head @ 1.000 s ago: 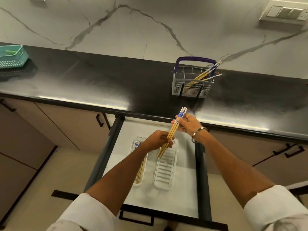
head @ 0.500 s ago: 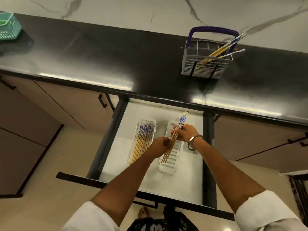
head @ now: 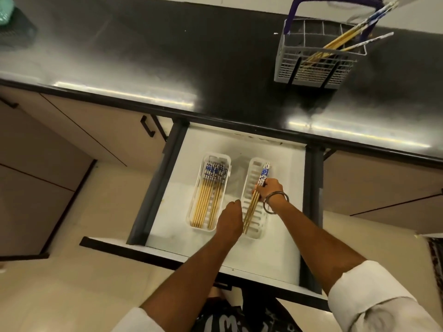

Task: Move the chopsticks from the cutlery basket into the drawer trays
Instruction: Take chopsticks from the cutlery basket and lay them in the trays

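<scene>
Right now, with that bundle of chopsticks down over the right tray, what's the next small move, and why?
Probably let go: the right hand grips the chopsticks, which already lie lengthwise along the right tray. The left hand seems only to steady them at their lower ends. More chopsticks wait in the cutlery basket.

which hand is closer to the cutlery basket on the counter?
Right. The right hand is in the drawer's right tray, gripping a bundle of chopsticks, below the cutlery basket. The left hand sits lower and further left, between the trays.
</scene>
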